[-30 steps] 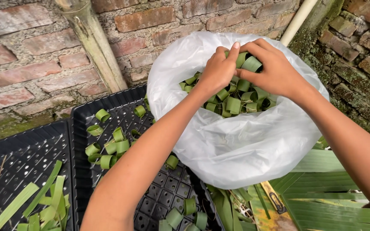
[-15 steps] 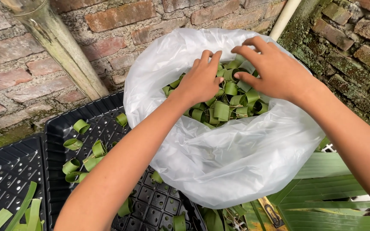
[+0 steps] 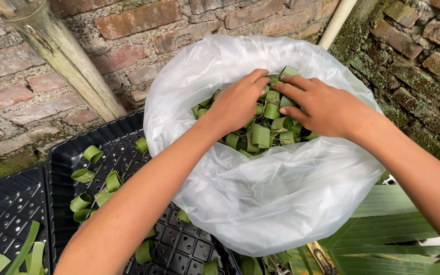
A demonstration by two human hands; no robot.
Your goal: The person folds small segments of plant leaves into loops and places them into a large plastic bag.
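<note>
A clear white plastic bag [image 3: 281, 203] stands open in front of me, holding several green leaf rings [image 3: 260, 135]. Both my hands reach into its mouth. My left hand [image 3: 238, 102] lies palm down on the rings at the left of the pile, fingers curled over them. My right hand [image 3: 322, 107] rests on the rings at the right, fingers spread and pointing left. Whether either hand grips a ring is hidden under the palms.
A black perforated tray [image 3: 184, 239] lies under my left arm with several loose leaf rings [image 3: 92, 153] on it. A second black tray [image 3: 6, 209] sits at the left with leaf strips [image 3: 21, 254]. Brick walls [image 3: 128, 20], a bamboo pole [image 3: 62, 56] and long green leaves [image 3: 393, 229] surround the bag.
Both hands have sunk lower onto the pile of rings in the bag. The view has shifted, so the bag sits further right and nearer.
</note>
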